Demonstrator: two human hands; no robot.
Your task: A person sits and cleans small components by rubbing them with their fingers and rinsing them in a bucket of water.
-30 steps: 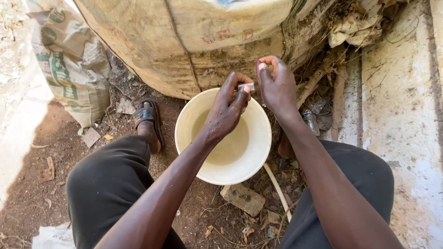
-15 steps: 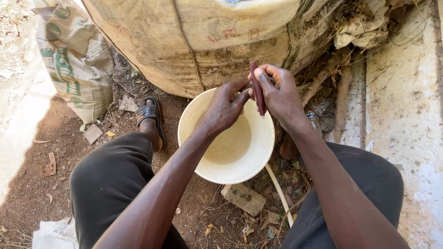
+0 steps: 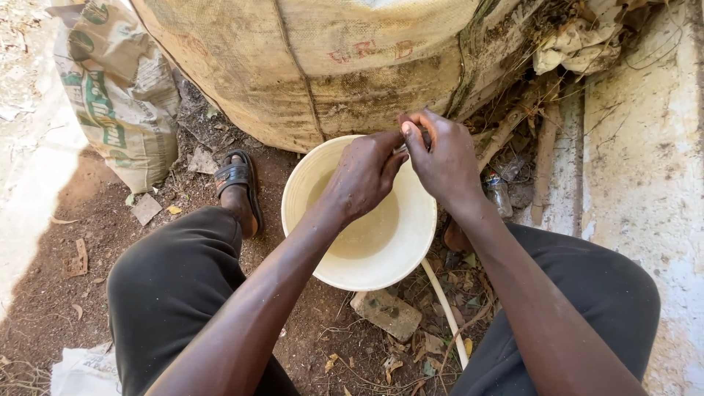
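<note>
Left hand [image 3: 364, 176] and right hand [image 3: 440, 158] meet above the far rim of the cream bucket [image 3: 301, 191], fingers bunched tight on a small item [image 3: 424, 132] pinched between them; it's mostly hidden by the fingers, only a reddish-brown sliver showing, so can't tell what it is. Left hand is narrow, thumb & fingertips pressed together at the pinch; right hand curls round the item from the other side, knuckles up. Both forearms run in from the near side, crossing over the bucket's mouth. Bucket sits on bare dirt ground [image 3: 66, 220] between the person's knees, in dark trousers [image 3: 169, 286], w/ shallow cloudy liquid [image 3: 363, 235] in its bottom. Just beyond the bucket, touching or nearly touching its far rim, bulges a big woven sack [image 3: 315, 66], tan and dirty. Left of the bucket, just beside it, a foot in a dark sandal [image 3: 238, 176]; further left, well apart, a smaller printed bag [image 3: 117, 103] leaning upright. Right of the bucket, near the rim, a small clear bottle [image 3: 499, 192] among sticks and litter, then a pale rough wall [image 3: 645, 183] beyond. On the near side of the bucket lies a flat stone chunk [image 3: 386, 314], and a pale thin stick [image 3: 444, 308] slants out from under the bucket's near-right edge.
</note>
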